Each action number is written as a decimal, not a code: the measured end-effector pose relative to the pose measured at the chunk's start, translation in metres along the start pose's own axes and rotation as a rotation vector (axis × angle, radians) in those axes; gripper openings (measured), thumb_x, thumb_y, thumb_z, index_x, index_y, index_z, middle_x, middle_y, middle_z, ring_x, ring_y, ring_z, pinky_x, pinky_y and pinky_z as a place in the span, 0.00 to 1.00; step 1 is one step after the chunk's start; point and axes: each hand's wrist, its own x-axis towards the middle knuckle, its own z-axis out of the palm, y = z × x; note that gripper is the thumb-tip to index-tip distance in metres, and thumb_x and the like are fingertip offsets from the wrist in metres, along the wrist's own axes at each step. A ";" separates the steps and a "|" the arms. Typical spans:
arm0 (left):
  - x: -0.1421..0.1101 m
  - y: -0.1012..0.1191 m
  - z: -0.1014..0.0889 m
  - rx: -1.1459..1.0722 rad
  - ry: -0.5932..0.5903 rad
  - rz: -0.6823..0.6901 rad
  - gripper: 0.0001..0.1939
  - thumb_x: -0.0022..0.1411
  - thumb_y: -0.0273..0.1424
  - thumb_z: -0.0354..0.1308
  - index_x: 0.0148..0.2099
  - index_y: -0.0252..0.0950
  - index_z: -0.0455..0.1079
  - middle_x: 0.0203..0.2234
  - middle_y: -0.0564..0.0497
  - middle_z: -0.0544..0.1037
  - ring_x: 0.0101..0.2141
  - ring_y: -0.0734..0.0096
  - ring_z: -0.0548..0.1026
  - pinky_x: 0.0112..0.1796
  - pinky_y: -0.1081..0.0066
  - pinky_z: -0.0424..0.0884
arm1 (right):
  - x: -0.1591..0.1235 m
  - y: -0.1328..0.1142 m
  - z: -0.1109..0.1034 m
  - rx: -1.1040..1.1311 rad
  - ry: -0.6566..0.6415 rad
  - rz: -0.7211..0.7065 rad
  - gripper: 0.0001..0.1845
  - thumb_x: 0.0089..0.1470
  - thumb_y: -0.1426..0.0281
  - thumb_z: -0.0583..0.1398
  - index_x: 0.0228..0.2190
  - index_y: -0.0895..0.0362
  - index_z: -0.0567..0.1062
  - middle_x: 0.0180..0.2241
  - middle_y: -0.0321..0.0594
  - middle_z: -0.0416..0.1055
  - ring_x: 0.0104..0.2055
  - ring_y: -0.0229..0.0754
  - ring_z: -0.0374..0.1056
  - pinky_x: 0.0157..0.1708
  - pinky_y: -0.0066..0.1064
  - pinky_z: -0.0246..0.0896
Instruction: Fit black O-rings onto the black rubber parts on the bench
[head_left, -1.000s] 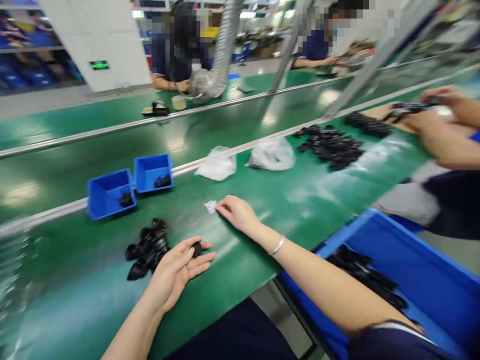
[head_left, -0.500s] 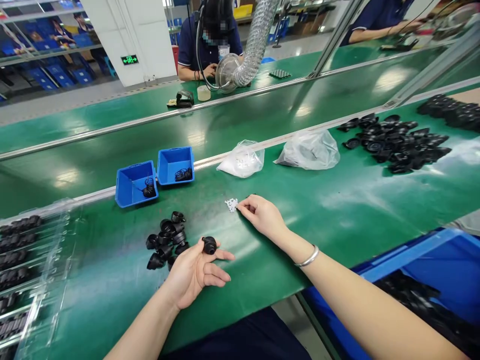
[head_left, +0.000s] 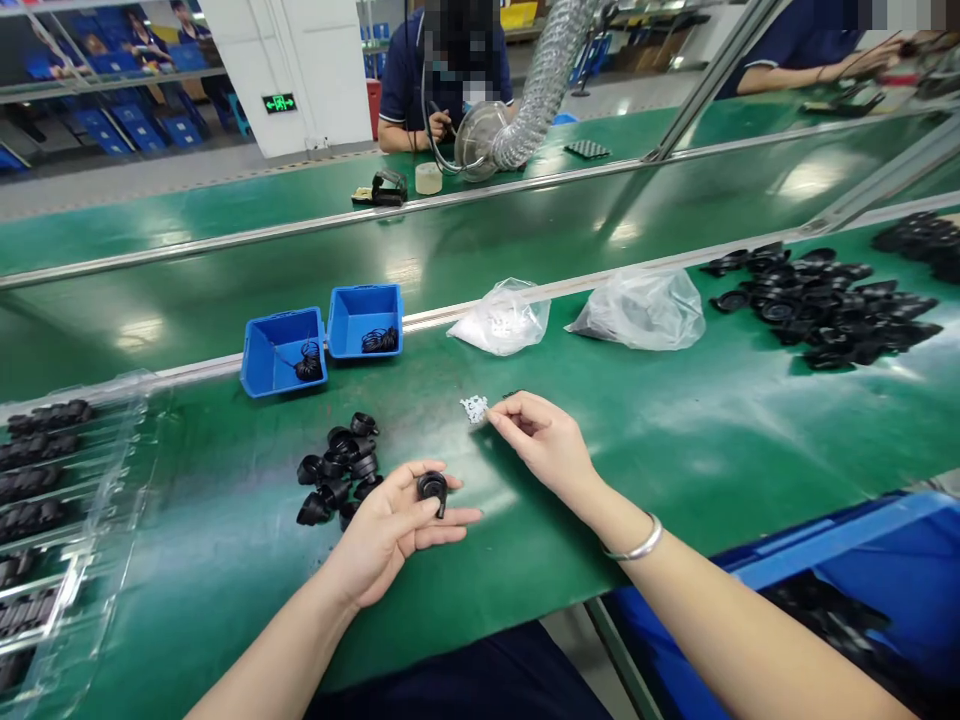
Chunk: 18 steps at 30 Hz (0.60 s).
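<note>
My left hand point(head_left: 401, 520) is palm up above the green table, its thumb pressing a round black plastic part point(head_left: 433, 488) against the fingers. The part's ringed opening faces up. My right hand point(head_left: 544, 440) has thumb and forefinger pinched together at the edge of a small pile of white plastic pieces point(head_left: 474, 408). What sits between those fingertips is too small to make out. Left of my left hand lies a heap of similar black plastic parts point(head_left: 341, 465).
Two blue bins point(head_left: 283, 385) with black rings stand behind the heap. Two clear plastic bags point(head_left: 506, 320) lie at the back. More black parts point(head_left: 817, 300) spread at the right. Clear trays point(head_left: 112, 480) hold black pieces at left. A blue crate point(head_left: 855, 550) stands at lower right. A co-worker point(head_left: 405, 90) sits opposite.
The black part has turned in my left hand, its ringed face now up and my thumb over it. My right hand stays pinched by the white pile. The view has shifted slightly.
</note>
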 end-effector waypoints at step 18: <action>0.002 -0.021 -0.011 0.745 0.106 0.294 0.23 0.66 0.28 0.53 0.63 0.40 0.64 0.29 0.51 0.70 0.36 0.63 0.73 0.48 0.59 0.71 | -0.046 -0.048 0.029 -0.368 -0.256 -0.599 0.07 0.63 0.77 0.56 0.40 0.64 0.74 0.32 0.46 0.75 0.33 0.44 0.72 0.31 0.34 0.69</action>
